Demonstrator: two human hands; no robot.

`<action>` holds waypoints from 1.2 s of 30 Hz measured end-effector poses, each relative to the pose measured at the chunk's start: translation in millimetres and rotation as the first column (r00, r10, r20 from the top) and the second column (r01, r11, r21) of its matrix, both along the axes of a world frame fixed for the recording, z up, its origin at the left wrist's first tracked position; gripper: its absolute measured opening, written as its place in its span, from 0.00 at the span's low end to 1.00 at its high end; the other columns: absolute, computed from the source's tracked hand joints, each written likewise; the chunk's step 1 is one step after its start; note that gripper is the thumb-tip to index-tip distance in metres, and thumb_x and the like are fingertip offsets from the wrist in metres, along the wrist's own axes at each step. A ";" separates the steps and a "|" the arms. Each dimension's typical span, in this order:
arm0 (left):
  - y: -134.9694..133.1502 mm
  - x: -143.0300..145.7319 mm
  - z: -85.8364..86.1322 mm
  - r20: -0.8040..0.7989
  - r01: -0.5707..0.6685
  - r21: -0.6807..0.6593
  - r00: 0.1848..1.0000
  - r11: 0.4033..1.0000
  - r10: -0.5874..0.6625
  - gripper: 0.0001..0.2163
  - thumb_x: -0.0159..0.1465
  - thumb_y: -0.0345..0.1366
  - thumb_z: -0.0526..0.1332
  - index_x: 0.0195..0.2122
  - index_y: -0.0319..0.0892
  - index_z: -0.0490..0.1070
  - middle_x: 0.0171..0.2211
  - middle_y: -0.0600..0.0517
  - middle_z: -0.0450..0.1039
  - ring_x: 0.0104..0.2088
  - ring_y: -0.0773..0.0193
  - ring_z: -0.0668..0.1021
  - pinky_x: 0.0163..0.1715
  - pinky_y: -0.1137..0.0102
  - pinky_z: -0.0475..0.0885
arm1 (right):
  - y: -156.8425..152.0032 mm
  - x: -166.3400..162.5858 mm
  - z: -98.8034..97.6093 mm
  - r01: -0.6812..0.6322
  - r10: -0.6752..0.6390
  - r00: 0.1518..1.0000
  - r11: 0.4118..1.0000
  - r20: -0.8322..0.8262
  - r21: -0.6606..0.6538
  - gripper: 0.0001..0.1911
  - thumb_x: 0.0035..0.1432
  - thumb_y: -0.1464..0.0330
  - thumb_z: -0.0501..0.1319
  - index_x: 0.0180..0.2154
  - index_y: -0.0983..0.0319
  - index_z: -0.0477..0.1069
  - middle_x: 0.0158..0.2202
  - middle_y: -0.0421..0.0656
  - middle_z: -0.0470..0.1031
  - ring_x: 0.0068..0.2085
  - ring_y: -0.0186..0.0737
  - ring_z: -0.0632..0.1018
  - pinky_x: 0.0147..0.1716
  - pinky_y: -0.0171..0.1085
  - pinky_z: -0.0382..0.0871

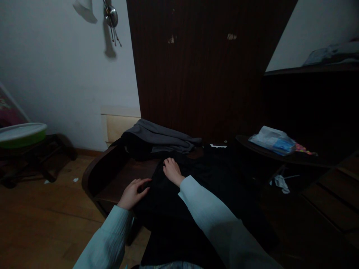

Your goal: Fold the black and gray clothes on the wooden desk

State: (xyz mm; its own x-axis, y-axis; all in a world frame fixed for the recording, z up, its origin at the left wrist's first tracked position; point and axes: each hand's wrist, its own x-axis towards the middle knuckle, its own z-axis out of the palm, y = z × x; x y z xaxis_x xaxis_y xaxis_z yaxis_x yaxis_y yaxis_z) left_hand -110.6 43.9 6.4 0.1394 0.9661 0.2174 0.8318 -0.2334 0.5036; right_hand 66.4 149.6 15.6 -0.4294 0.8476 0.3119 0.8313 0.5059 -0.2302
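A black garment lies spread over a low dark wooden table in front of me. My left hand rests at the garment's left edge, fingers stretched out and slightly curved, touching the fabric. My right hand presses flat on the upper left part of the black garment, fingers extended. Both arms wear light blue sleeves. A grey garment lies crumpled at the table's far side, just beyond my right hand.
A dark wooden panel stands behind the table. To the right, a dark side table holds a plastic packet. At left, a green-rimmed basin sits on a low stool. The floor is wooden.
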 end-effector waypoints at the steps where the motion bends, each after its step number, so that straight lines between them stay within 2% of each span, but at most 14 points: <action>1: 0.4 0.4 0.8 -0.006 -0.006 -0.005 1.000 1.000 0.006 0.18 0.55 0.43 0.52 0.44 0.44 0.70 0.28 0.50 0.69 0.33 0.60 0.70 0.36 0.67 0.64 | -2.8 1.0 -2.7 -0.036 0.036 0.999 0.999 0.021 0.018 0.11 0.56 0.71 0.50 0.40 0.64 0.66 0.43 0.51 0.68 0.45 0.44 0.67 0.42 0.41 0.63; 4: 0.9 -0.1 3.1 0.001 0.002 -0.042 1.000 0.999 -0.002 0.18 0.55 0.41 0.52 0.43 0.43 0.71 0.26 0.50 0.69 0.31 0.61 0.70 0.34 0.68 0.64 | -8.0 6.4 -8.5 -0.111 0.111 0.994 0.994 0.023 0.013 0.15 0.57 0.70 0.48 0.44 0.65 0.66 0.46 0.50 0.67 0.47 0.44 0.66 0.45 0.41 0.62; 8: 1.1 -7.4 8.5 0.019 0.093 -0.117 0.996 0.989 -0.091 0.18 0.53 0.40 0.54 0.44 0.45 0.71 0.26 0.51 0.71 0.31 0.61 0.72 0.33 0.70 0.65 | -12.7 14.9 -12.6 -0.174 0.174 0.985 0.985 0.019 0.001 0.18 0.58 0.69 0.47 0.48 0.66 0.64 0.52 0.50 0.64 0.52 0.43 0.63 0.49 0.41 0.58; 11: 7.8 -13.9 18.6 0.061 0.187 -0.257 0.982 0.948 -0.177 0.18 0.52 0.42 0.56 0.43 0.46 0.72 0.31 0.51 0.75 0.33 0.61 0.74 0.34 0.71 0.66 | -16.7 17.6 -15.2 -0.189 0.189 0.982 0.982 0.014 0.006 0.20 0.58 0.68 0.47 0.51 0.67 0.62 0.54 0.50 0.62 0.55 0.44 0.61 0.51 0.42 0.56; 13: 19.5 -14.6 28.1 0.068 0.225 -0.323 0.974 0.919 -0.215 0.16 0.51 0.44 0.56 0.39 0.47 0.74 0.33 0.52 0.76 0.34 0.61 0.75 0.34 0.71 0.66 | -19.5 17.4 -16.4 -0.184 0.184 0.983 0.983 0.005 0.004 0.20 0.58 0.68 0.48 0.51 0.67 0.62 0.55 0.51 0.61 0.55 0.44 0.61 0.52 0.43 0.56; 16: 48.5 -5.7 40.2 -0.002 0.186 -0.313 0.980 0.931 -0.197 0.13 0.51 0.45 0.57 0.32 0.46 0.75 0.32 0.52 0.77 0.34 0.60 0.76 0.34 0.71 0.66 | -24.9 16.2 -17.0 -0.182 0.182 0.983 0.983 -0.004 0.007 0.20 0.58 0.68 0.48 0.51 0.66 0.62 0.55 0.51 0.61 0.56 0.44 0.61 0.52 0.43 0.56; 18: 72.0 5.8 42.2 -0.049 0.094 -0.252 0.993 0.963 -0.109 0.13 0.51 0.45 0.57 0.32 0.45 0.74 0.33 0.51 0.76 0.35 0.59 0.76 0.34 0.71 0.66 | -29.4 15.6 -16.9 -0.191 0.191 0.982 0.981 -0.001 0.016 0.20 0.58 0.68 0.48 0.51 0.67 0.62 0.55 0.52 0.61 0.56 0.44 0.61 0.52 0.43 0.56; 22: 112.0 29.1 27.9 -0.056 -0.087 -0.213 0.995 0.973 0.076 0.12 0.49 0.45 0.58 0.28 0.42 0.73 0.29 0.49 0.75 0.33 0.58 0.75 0.29 0.71 0.65 | -37.3 15.2 -17.0 -0.202 0.202 0.979 0.979 0.001 0.024 0.20 0.58 0.68 0.48 0.50 0.67 0.63 0.54 0.52 0.62 0.55 0.44 0.61 0.52 0.44 0.56; 26: 130.0 37.3 2.9 0.120 -0.145 -0.137 0.980 0.980 0.162 0.11 0.48 0.45 0.59 0.23 0.42 0.68 0.22 0.53 0.71 0.27 0.63 0.73 0.25 0.73 0.63 | -40.4 15.3 -16.3 -0.195 0.195 0.981 0.981 -0.006 0.011 0.19 0.58 0.68 0.48 0.50 0.65 0.62 0.55 0.51 0.62 0.55 0.44 0.61 0.52 0.44 0.56; 29: 133.5 36.1 -9.8 0.320 -0.131 -0.077 0.936 0.988 0.149 0.09 0.48 0.42 0.58 0.24 0.41 0.65 0.21 0.56 0.67 0.25 0.67 0.71 0.26 0.74 0.64 | -40.9 15.5 -14.9 -0.198 0.198 0.980 0.980 -0.009 0.006 0.19 0.58 0.68 0.49 0.50 0.65 0.62 0.55 0.51 0.61 0.55 0.44 0.61 0.52 0.44 0.56; 32: 133.5 35.2 -13.6 0.484 -0.104 -0.062 0.867 0.993 0.120 0.08 0.49 0.38 0.56 0.28 0.40 0.65 0.21 0.57 0.66 0.24 0.69 0.70 0.26 0.74 0.65 | -40.8 15.9 -13.7 -0.198 0.198 0.980 0.980 -0.014 -0.007 0.19 0.57 0.68 0.49 0.50 0.67 0.63 0.55 0.51 0.61 0.55 0.43 0.61 0.52 0.43 0.56; 36: 129.6 36.2 -9.3 0.533 -0.031 -0.034 0.845 0.999 0.044 0.14 0.52 0.36 0.53 0.40 0.40 0.66 0.27 0.55 0.70 0.27 0.68 0.72 0.30 0.73 0.67 | -40.3 16.9 -13.5 -0.201 0.200 0.979 0.979 -0.033 -0.031 0.19 0.58 0.68 0.49 0.50 0.65 0.63 0.55 0.50 0.61 0.56 0.42 0.60 0.52 0.42 0.55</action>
State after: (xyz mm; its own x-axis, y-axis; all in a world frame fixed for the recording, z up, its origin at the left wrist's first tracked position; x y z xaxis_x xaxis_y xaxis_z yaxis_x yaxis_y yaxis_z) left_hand -74.4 173.6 -2.9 -0.0283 0.9738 0.2256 0.4414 -0.1904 0.8769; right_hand 83.3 109.3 2.1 -0.5828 0.7553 0.2997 0.7060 0.6533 -0.2734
